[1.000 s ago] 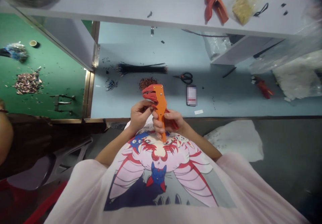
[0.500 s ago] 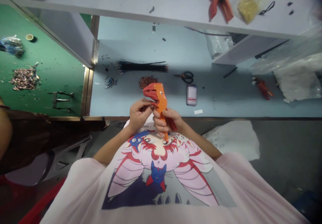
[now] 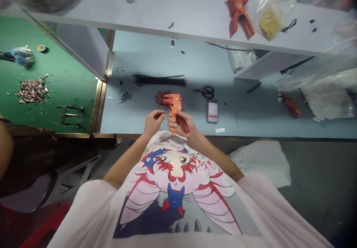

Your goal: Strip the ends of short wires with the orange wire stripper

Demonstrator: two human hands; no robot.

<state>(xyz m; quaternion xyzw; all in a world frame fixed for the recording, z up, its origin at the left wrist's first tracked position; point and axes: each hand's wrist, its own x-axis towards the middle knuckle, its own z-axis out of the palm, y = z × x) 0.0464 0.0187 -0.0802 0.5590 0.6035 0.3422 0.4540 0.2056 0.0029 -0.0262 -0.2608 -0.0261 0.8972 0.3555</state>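
My right hand (image 3: 187,123) is wrapped round the handles of an orange and red wire stripper (image 3: 176,105), whose jaws point left over a heap of small copper-coloured scraps (image 3: 160,98). Left of the tool, my left hand (image 3: 153,123) is closed in a pinch. Something thin and dark shows at its fingertips, too small to make out. Behind the heap lies a bundle of black wires (image 3: 160,80). A few bluish scraps (image 3: 125,97) lie to its left.
Black-handled scissors (image 3: 208,92) and a phone (image 3: 212,111) lie to the right. Another orange stripper (image 3: 240,15) sits on the shelf (image 3: 195,15) above. A red-handled tool (image 3: 291,105) is at far right. A green bench (image 3: 64,88) adjoins on the left, with a co-worker's arm (image 3: 5,147) beside it.
The wire stripper has moved forward, away from my body and over the scrap heap. My left hand has drawn apart from its jaws. The view has tilted slightly upward.
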